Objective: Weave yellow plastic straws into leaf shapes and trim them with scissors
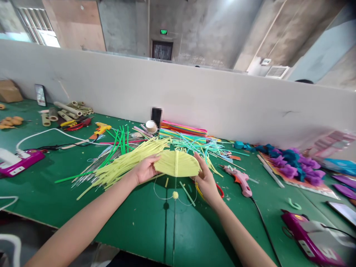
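Between my hands is a flat, pale yellow leaf-shaped piece made of pipe cleaners, with a raised rib down its middle. My left hand pinches its left edge, fingers partly hidden behind it. At the opposite edge, my right hand is closed on the piece with thumb and fingers. A thin wire stem runs down from the rib, bearing a small yellow ball. Fine loops of thread or wire curve from the ball toward both sides. Scissors with red and yellow handles lie partly hidden by my right hand.
Yellow pipe cleaners lie left of the piece, and colourful bundles lie behind. A pink glue gun rests at right, a yellow one at left. Purple power strips and cables sit at both sides. A white partition closes the back.
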### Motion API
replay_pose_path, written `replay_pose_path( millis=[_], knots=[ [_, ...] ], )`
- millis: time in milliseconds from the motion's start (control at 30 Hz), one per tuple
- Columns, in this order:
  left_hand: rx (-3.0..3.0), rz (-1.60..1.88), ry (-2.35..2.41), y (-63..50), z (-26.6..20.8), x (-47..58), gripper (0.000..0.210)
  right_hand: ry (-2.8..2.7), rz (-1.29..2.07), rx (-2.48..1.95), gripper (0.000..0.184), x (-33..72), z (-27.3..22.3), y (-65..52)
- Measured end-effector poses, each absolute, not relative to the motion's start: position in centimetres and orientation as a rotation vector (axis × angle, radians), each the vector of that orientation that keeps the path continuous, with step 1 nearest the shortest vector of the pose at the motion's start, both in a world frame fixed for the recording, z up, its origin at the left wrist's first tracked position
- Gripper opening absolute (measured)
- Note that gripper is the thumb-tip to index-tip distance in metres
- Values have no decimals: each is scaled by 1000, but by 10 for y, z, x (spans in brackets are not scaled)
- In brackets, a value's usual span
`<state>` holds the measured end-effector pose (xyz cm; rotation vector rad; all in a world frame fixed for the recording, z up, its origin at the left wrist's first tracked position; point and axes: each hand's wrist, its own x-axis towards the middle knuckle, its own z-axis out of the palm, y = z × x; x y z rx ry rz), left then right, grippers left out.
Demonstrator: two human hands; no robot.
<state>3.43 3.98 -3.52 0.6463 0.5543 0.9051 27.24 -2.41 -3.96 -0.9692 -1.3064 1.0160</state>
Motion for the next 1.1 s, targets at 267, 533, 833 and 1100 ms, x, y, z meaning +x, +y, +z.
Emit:
replay_pose_path(
  millis=[267, 533, 833, 1100],
  knots=[
    [667, 1127, 587, 49, -34, 30, 27, -1040, 1422, -1183, 39, 264, -31, -31],
    [1221, 1500, 1092, 36, -37, 41, 36, -1250, 1280, -1319, 43, 255, -31, -35],
    [1566, 1563, 1253, 33, -29, 39, 37, -1172, 1395, -1350, 42, 254, -29, -37],
    [1187, 1668, 1120, 48, -44, 34, 41, -1280, 1615, -1359, 44, 246, -20, -45]
  ],
)
